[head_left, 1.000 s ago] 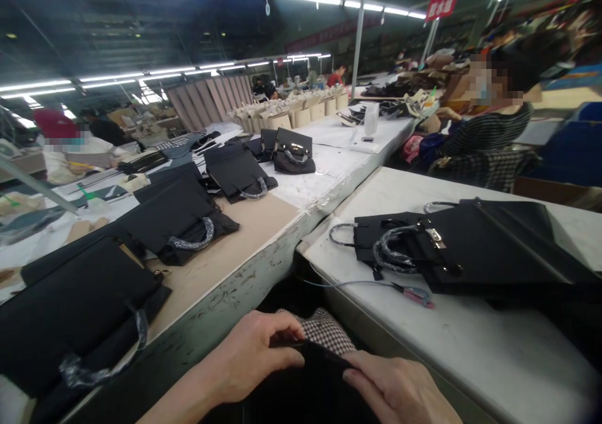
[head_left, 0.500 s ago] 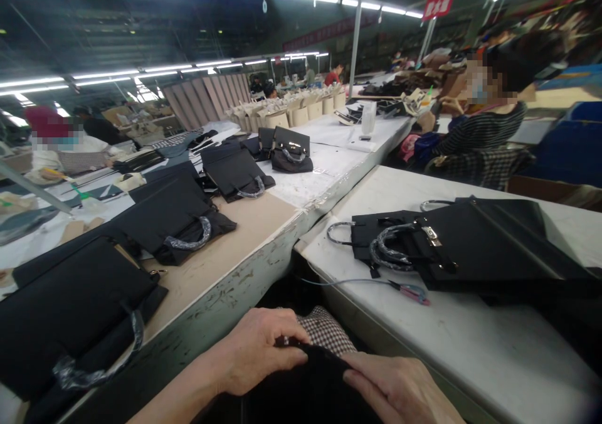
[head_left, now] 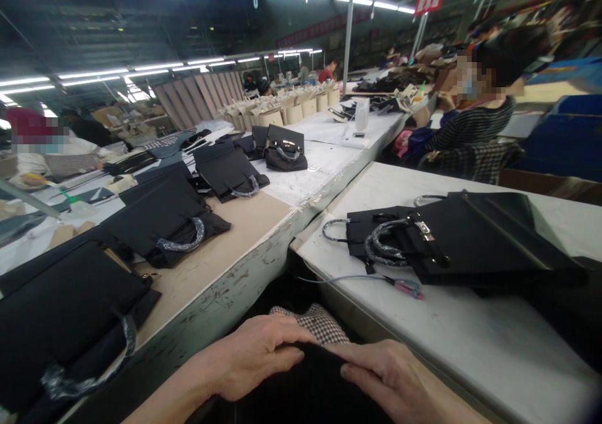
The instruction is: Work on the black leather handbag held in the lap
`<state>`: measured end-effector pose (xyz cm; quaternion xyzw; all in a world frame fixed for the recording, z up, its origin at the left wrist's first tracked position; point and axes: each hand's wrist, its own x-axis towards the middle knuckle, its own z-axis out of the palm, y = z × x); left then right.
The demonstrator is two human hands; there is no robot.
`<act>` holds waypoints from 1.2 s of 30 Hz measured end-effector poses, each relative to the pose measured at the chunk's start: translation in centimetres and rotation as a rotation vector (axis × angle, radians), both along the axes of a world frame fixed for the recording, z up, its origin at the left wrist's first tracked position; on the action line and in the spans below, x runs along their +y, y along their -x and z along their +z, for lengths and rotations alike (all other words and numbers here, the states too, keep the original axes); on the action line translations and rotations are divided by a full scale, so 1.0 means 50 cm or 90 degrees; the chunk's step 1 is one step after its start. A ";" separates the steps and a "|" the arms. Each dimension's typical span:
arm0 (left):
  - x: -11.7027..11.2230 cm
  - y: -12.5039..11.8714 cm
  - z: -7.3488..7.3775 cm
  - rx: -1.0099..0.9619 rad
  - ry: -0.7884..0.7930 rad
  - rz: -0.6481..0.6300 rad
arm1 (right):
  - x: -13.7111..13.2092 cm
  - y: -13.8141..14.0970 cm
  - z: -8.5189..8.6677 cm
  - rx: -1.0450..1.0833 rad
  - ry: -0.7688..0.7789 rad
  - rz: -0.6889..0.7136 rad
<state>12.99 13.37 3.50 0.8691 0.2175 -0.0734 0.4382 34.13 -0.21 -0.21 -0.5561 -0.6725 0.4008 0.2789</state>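
In hand, at 6 o'clock: one black piece [head_left: 313,392], upper edge uppermost, lower part lost in shadow; make hard to tell.

Left hand [head_left: 258,355]: at 7 o'clock, fingers pinching the edge of the black piece, thumb on the near face, remaining fingers curled over the far side.

Right hand [head_left: 395,371]: at 5 o'clock, thumb pressed to the near face, index along the edge, likewise pinching. Apparently gripped close together from both sides to keep the edge steady between.

Beyond the hands: checked cloth [head_left: 320,323], in the gap between two surfaces, probably over the lap.

Left tabletop [head_left: 301,189], 8 to 12 o'clock: large bag [head_left: 70,323] at 8, second bag [head_left: 155,217] at 9, third bag [head_left: 226,170] at 10, all black, laid over with handles toward the near edge, perhaps for easy reach. Brown board [head_left: 263,214] beneath part of the row, presumably as a clean underlay. Small bag [head_left: 285,151] near 12, upright on its base.

Right tabletop [head_left: 470,336], 2 to 5 o'clock: bag pile [head_left: 484,236], handles wrapped in clear film, seemingly against scuffs. Pink tool [head_left: 409,288] at 4, just beside the pile, on a thin cord [head_left: 333,280], perhaps against straying; exact kind too small to tell.
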 end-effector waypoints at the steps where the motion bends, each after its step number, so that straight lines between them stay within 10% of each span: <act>1: 0.001 0.000 0.000 0.000 0.007 -0.010 | 0.001 -0.001 0.002 0.017 0.008 0.007; 13: 0.007 -0.005 0.003 -0.004 0.049 -0.015 | 0.011 0.002 0.007 0.080 0.045 0.030; 20: 0.003 -0.002 0.004 -0.072 0.109 -0.013 | 0.037 0.051 0.033 -0.127 0.024 0.067; 36: -0.086 0.144 0.009 0.015 0.186 0.372 | 0.067 0.056 0.050 -0.172 -0.037 0.131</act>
